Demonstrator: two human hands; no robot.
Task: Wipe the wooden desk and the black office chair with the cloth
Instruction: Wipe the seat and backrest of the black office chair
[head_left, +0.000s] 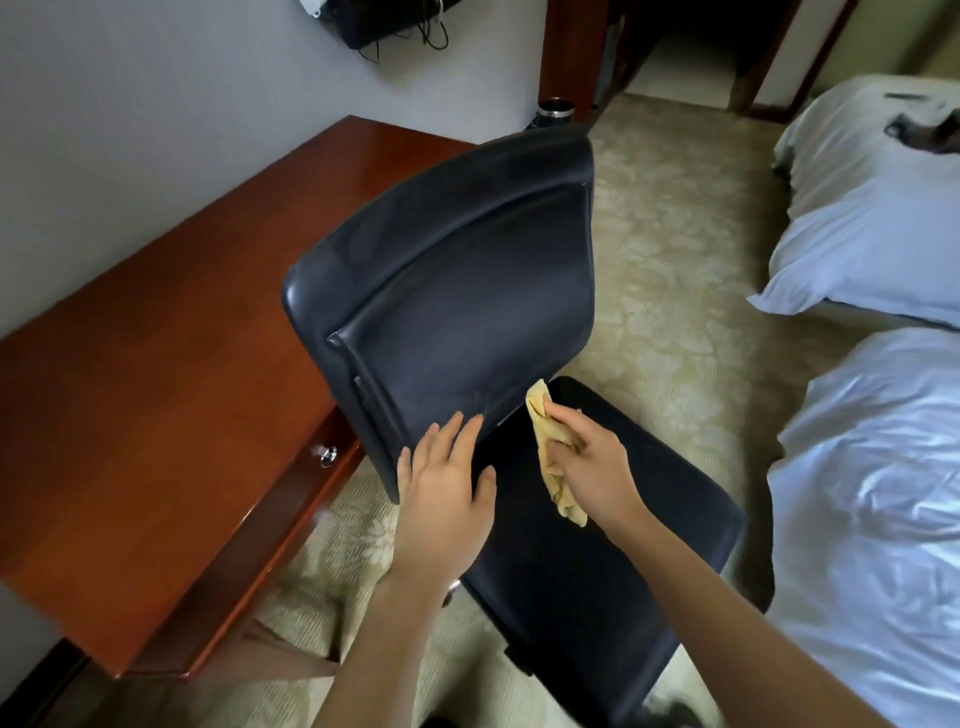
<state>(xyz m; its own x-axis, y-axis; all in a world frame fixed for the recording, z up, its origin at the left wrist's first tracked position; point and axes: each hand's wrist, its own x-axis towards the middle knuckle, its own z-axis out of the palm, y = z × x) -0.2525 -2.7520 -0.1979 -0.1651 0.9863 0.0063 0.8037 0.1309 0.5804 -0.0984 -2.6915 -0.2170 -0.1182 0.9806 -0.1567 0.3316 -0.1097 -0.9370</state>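
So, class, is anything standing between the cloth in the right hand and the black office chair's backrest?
Nothing visible does. The right hand grips the yellow cloth, whose top corner lies right at the lower edge of the black office chair's backrest. The left hand touches that edge too, but off to the side, not between.

Glossy wood desk (156, 374); smooth leathery chair (457, 291); soft cloth (545, 447).

Soft, even indoor light. The white bedding (872, 467) at the right edge is brightest and bluish. A faint sheen lies on the desk (156, 364) and the chair back (447, 291). The doorway (701, 31) is dark. Wide-angle bending curves lines near the edges.
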